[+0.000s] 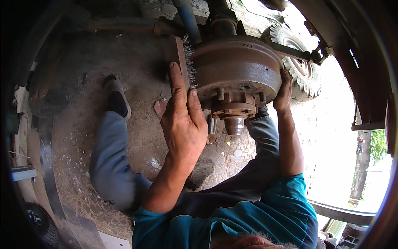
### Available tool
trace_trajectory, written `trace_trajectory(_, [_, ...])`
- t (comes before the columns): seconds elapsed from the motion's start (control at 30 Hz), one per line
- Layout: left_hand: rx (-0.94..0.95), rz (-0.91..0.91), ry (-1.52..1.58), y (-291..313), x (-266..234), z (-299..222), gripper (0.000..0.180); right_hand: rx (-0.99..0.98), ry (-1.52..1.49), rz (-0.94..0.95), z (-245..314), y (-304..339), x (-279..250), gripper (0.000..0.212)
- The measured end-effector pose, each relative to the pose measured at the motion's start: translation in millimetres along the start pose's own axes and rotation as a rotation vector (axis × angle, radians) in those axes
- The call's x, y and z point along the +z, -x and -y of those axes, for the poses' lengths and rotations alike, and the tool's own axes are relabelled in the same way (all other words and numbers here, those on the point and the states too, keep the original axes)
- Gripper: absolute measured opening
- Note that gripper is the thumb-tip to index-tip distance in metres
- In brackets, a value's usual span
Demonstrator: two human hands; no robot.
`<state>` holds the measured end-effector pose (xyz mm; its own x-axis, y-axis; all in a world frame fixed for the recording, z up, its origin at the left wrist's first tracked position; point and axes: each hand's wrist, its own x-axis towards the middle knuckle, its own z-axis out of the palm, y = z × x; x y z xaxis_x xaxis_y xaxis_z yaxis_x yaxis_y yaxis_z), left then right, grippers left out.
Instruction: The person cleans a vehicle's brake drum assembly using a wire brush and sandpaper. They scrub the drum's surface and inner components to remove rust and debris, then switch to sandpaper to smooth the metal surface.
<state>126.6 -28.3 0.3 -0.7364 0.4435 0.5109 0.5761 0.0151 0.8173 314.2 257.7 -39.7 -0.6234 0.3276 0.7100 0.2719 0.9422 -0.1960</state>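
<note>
Wire brush [178,56] beside brake drum [236,62]
Left hand [182,124] is pinching the brush; flattened right hand [283,92] is bracing the drum, likely evening strokes.

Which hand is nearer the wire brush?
Left: the left hand grips the wire brush; the right hand is away from it, at the right side of the brake drum.

Between the hand brush [178,52] and your left shoe [120,93] you have open room to pass; rightward the brake drum [236,62] blocks you, its wheel studs [221,94] jutting toward you.
</note>
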Motion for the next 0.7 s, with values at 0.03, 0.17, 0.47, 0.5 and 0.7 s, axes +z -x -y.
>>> trace_trajectory(0.03, [0.008,0.01,-0.031,-1,0,-2,0.056,0.04,-0.033,0.011,-5,4,-2,0.044])
trace_trajectory(0.17, [0.105,-0.034,-0.012,-5,7,2,0.055,-0.094,0.079,-0.01,-39,20,-4,0.044])
trace_trajectory(0.47, [-0.111,0.043,0.144,-7,-2,21,0.051,-0.087,0.042,-0.016,-31,21,-6,0.089])
trace_trajectory(0.5, [-0.141,0.055,0.1,-7,-3,27,0.051,-0.061,-0.024,-0.014,-26,19,-4,0.089])
trace_trajectory(0.7, [-0.197,0.111,0.171,4,-1,5,0.055,-0.082,0.101,-0.086,-17,17,0,0.051])
